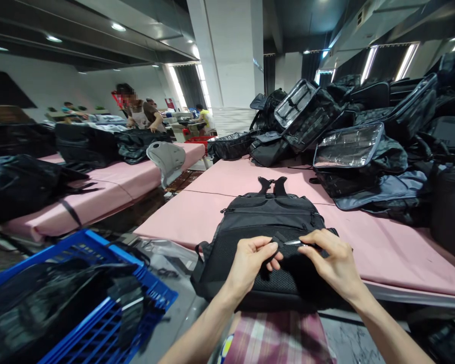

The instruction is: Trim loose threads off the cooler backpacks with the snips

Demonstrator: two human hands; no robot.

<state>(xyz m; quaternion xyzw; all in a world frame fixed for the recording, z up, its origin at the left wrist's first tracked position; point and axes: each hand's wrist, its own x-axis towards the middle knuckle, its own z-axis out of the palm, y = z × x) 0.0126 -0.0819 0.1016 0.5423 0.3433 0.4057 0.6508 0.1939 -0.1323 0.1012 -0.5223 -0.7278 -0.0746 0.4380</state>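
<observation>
A black backpack lies on the pink-covered table, its two straps pointing away from me. Over its mesh lower part, my left hand pinches a small black strip of fabric between thumb and fingers. My right hand is closed on a small tool with a pointed metal blade. The blade points left, close to the strip; whether they touch is unclear. Most of the tool's handle is hidden by my right fingers.
Black bags are piled at the back and right. A blue crate with dark bags stands at lower left. Beyond it, another pink table carries black bags, near a grey chair. A person stands behind; others are farther off.
</observation>
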